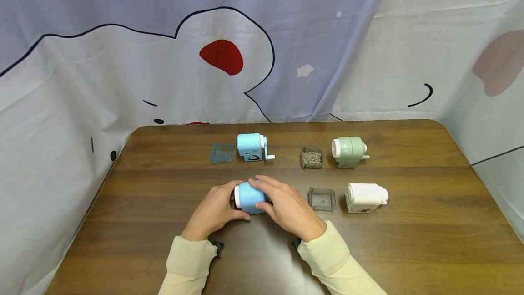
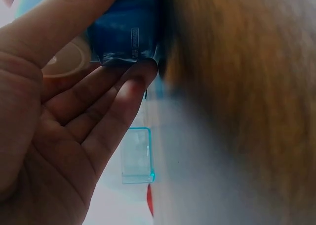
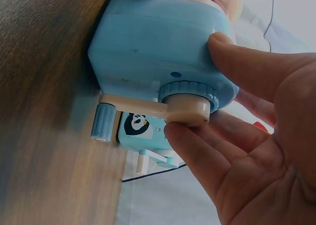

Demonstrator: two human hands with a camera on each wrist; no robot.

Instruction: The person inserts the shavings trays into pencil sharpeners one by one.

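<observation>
Nearest the camera: two cream cuffs, the left sleeve [image 1: 190,256] and the right sleeve [image 1: 327,249], reaching in from the near edge.

Left to right. Left hand [image 1: 214,208]: thumb on the near side, fingers behind, grasping the white-ended side of the blue sharpener [image 1: 250,197]. Probably a steadying hold, since the body is rounded and offers no handle there. A blue tray [image 1: 222,154] lies just left of the cyan sharpener [image 1: 249,145], both beyond the hands; the nearness and matching tint suggest a pair.

The blue sharpener is between both hands, mid-table. Its base is low over the table [image 1: 155,167]; contact cannot be told. In the right wrist view its crank [image 3: 187,111] points toward the right hand [image 1: 288,204], with the crank's knob [image 3: 102,122] down near the wood.

Right hand: grasping too, thumb against the body, a fingertip at the crank's hub. Judged to brace the body from the opposite end rather than hold the knob.

Further right: a shavings tray [image 1: 312,166] left of the green sharpener [image 1: 350,151]; nearer, a grey tray [image 1: 322,200] left of the white sharpener [image 1: 364,197]. Side-by-side layout likely keeps each tray with its own body.
</observation>
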